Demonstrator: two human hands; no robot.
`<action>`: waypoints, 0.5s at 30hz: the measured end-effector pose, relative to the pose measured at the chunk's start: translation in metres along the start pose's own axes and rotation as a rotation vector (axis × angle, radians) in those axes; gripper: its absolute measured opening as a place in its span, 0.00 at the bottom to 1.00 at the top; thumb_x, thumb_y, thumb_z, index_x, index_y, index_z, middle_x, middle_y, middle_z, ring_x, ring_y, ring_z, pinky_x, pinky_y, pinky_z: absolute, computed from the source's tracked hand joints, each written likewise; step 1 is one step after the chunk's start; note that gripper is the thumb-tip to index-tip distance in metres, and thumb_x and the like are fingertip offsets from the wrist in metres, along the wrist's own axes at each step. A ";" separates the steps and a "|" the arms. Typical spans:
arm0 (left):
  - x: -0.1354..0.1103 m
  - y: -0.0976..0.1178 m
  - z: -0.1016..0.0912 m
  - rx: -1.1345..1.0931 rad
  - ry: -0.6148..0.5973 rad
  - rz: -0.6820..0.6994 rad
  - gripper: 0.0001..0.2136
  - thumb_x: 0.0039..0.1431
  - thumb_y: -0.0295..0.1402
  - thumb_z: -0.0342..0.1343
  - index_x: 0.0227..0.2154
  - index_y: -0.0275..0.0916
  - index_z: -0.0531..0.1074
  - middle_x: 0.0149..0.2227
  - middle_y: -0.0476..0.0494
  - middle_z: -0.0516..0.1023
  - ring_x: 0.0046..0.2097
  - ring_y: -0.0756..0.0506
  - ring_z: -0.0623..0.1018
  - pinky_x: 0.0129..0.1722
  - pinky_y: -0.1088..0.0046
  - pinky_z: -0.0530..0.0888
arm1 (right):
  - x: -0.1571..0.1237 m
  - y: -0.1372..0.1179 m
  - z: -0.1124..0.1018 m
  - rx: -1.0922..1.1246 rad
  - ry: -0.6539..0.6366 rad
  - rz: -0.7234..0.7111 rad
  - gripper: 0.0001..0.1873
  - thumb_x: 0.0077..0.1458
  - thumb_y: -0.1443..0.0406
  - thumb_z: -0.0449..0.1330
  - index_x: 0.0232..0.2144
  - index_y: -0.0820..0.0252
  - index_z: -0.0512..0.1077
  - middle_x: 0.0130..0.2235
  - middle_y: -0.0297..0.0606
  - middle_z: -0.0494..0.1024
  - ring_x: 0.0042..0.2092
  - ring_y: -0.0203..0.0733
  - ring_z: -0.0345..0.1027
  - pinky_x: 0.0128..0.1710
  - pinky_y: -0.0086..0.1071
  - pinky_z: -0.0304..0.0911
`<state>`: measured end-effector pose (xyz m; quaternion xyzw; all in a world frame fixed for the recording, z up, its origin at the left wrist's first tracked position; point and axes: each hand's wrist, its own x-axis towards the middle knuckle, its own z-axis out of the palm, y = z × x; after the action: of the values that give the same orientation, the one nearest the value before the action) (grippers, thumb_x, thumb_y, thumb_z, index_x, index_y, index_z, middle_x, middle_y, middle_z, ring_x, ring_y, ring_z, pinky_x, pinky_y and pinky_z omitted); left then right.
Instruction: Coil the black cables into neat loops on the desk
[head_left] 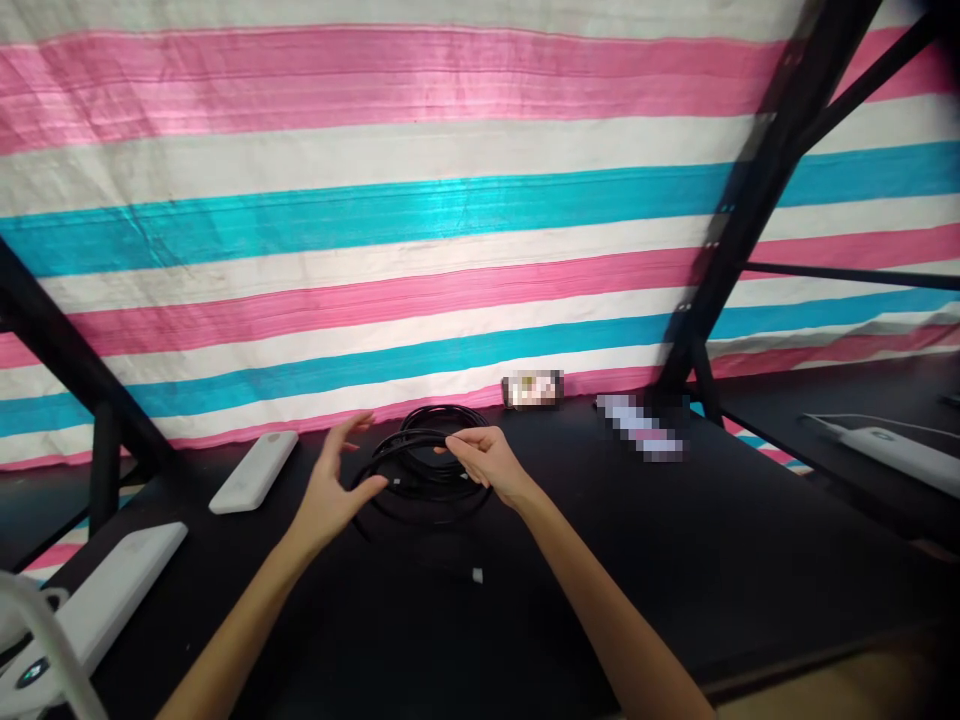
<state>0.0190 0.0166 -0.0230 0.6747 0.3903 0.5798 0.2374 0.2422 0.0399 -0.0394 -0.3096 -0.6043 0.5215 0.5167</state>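
Note:
A coil of black cable (pixel 442 415) lies toward the back of the black table, several loops deep, with small white tags among the loops. My right hand (pixel 487 465) is closed at the near upper part of the coil, its fingers pinching a strand of the cable. At the coil's left side is my left hand (pixel 337 480), fingers spread and thumb pointing right across the loops. Whether the left thumb touches the cable I cannot tell. A small white piece (pixel 478 575), perhaps a tag or cable end, shows below the coil.
Two white power-bank-like blocks (pixel 255 472) lie at the left, with a pale looped cord (pixel 45 630) in the near corner. Two blurred-out items (pixel 532 389) are along the back. Black posts (pixel 739 220) stand at both sides before a striped sheet (pixel 420 215). Another white device (pixel 900 455) is on the right table.

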 end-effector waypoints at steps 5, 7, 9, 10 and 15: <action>-0.020 -0.013 0.031 -0.209 -0.189 -0.360 0.13 0.48 0.42 0.63 0.24 0.37 0.73 0.23 0.44 0.78 0.29 0.45 0.77 0.36 0.70 0.72 | 0.001 0.002 -0.001 -0.046 0.040 -0.020 0.19 0.49 0.52 0.62 0.28 0.62 0.80 0.10 0.24 0.56 0.12 0.27 0.44 0.14 0.26 0.37; -0.033 -0.021 0.041 -0.306 -0.203 -0.480 0.21 0.52 0.47 0.58 0.14 0.38 0.66 0.10 0.49 0.66 0.17 0.50 0.69 0.27 0.72 0.70 | 0.004 0.004 -0.003 -0.069 0.105 -0.028 0.18 0.50 0.52 0.62 0.27 0.62 0.79 0.10 0.24 0.56 0.13 0.27 0.44 0.14 0.26 0.38; -0.042 -0.026 0.047 -0.369 -0.189 -0.538 0.25 0.54 0.51 0.54 0.11 0.39 0.61 0.06 0.54 0.57 0.11 0.54 0.60 0.21 0.74 0.67 | 0.007 0.008 -0.003 -0.095 0.167 -0.034 0.18 0.50 0.52 0.61 0.26 0.62 0.78 0.10 0.24 0.56 0.13 0.27 0.45 0.14 0.26 0.40; -0.044 -0.028 0.048 -0.401 -0.171 -0.563 0.26 0.54 0.52 0.53 0.10 0.39 0.59 0.06 0.56 0.54 0.10 0.55 0.57 0.18 0.76 0.64 | 0.008 0.009 -0.003 -0.108 0.188 -0.036 0.18 0.50 0.51 0.61 0.26 0.62 0.77 0.11 0.24 0.57 0.13 0.27 0.46 0.14 0.26 0.41; -0.040 -0.029 0.043 -0.523 -0.055 -0.652 0.26 0.51 0.55 0.55 0.14 0.38 0.58 0.07 0.61 0.50 0.09 0.59 0.49 0.10 0.82 0.49 | 0.009 0.016 0.001 -0.142 0.210 -0.021 0.18 0.51 0.51 0.60 0.31 0.61 0.76 0.13 0.26 0.61 0.15 0.29 0.51 0.14 0.25 0.46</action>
<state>0.0528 0.0072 -0.0785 0.4479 0.4166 0.5357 0.5821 0.2359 0.0521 -0.0519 -0.3918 -0.5854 0.4367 0.5595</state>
